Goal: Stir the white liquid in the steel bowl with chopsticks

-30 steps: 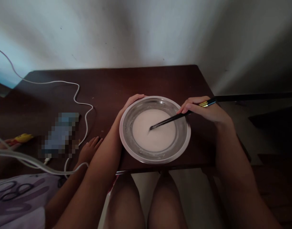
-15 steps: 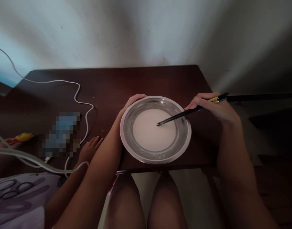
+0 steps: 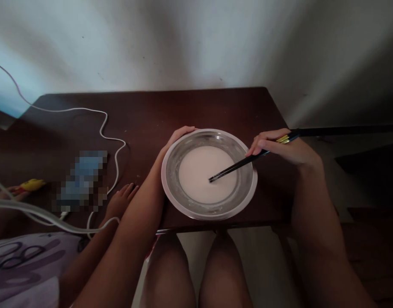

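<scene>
A round metal bowl [image 3: 172, 194] stands near the table's front edge, holding a smooth, milky white liquid [image 3: 199, 167]. My left hand [image 3: 180, 134] curls round the bowl's far left side, its fingers against the outer wall and partly hidden behind the rim. Over the right rim, my right hand [image 3: 273, 144] is closed on a pair of black chopsticks [image 3: 236, 164] with gold bands near the upper ends. Their tips, held together, dip into the liquid a little below its middle. White residue clings to the bowl's inner wall.
The dark brown table [image 3: 145, 111] meets a pale wall. Left of my arm, another person's hand [image 3: 121, 201] rests beside a blurred-out phone [image 3: 82, 177]. A white cable [image 3: 103, 128] winds across the tabletop. A yellow toy-like thing [image 3: 32, 185] lies at far left by that person's other hand.
My right hand has moved slightly down and left, and the chopstick tips have shifted toward me through the liquid. The bowl and my left hand have stayed put.
</scene>
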The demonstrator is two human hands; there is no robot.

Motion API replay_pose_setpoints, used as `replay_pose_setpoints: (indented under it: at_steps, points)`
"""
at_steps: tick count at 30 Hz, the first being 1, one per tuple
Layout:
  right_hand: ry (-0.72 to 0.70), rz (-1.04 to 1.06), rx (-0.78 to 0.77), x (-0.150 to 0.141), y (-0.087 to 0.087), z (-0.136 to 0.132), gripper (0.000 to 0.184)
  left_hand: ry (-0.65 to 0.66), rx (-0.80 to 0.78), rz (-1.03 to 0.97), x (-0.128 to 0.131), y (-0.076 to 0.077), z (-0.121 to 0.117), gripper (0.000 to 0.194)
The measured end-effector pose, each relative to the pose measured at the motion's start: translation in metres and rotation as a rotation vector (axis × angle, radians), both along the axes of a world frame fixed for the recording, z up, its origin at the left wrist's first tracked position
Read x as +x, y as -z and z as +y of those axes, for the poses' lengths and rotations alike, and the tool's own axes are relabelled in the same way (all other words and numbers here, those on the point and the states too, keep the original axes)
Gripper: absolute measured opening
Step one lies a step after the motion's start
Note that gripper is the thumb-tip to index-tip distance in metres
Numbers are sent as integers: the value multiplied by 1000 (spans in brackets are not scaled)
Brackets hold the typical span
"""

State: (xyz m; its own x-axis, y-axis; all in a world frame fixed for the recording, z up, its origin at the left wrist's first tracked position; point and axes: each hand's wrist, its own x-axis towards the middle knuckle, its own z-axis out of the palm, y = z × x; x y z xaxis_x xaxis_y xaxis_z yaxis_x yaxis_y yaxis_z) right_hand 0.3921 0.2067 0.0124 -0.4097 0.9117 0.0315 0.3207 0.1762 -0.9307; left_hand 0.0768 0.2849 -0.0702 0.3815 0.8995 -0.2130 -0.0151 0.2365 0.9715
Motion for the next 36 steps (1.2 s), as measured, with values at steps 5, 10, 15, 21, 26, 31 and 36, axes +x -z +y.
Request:
replay_pose_setpoints:
  at_steps: [5, 10, 15, 21, 26, 31, 36]
  points:
    - [82, 0, 41, 0, 1, 2, 27, -37, -26, -12, 1, 1, 1, 39]
    - [50, 18, 17, 4, 0, 0, 32, -37, -65, -9, 2, 1, 1, 38]
    - [34, -9, 36, -5, 2, 1, 24, -30, -40, 4, 2, 0, 1, 38]
    - [82, 20, 36, 4, -1, 0, 32, -9, -40, -14, -1, 1, 3, 36]
    - [-6, -3, 45, -3, 4, 3, 26, -28, -57, -28, 1, 0, 2, 35]
    - [117, 52, 38, 3, 1, 0, 30, -22, -75, -13, 1, -3, 2, 35]
    - [-37, 18, -4, -4, 3, 1, 33, -34, -75, -22, -2, 1, 6, 32]
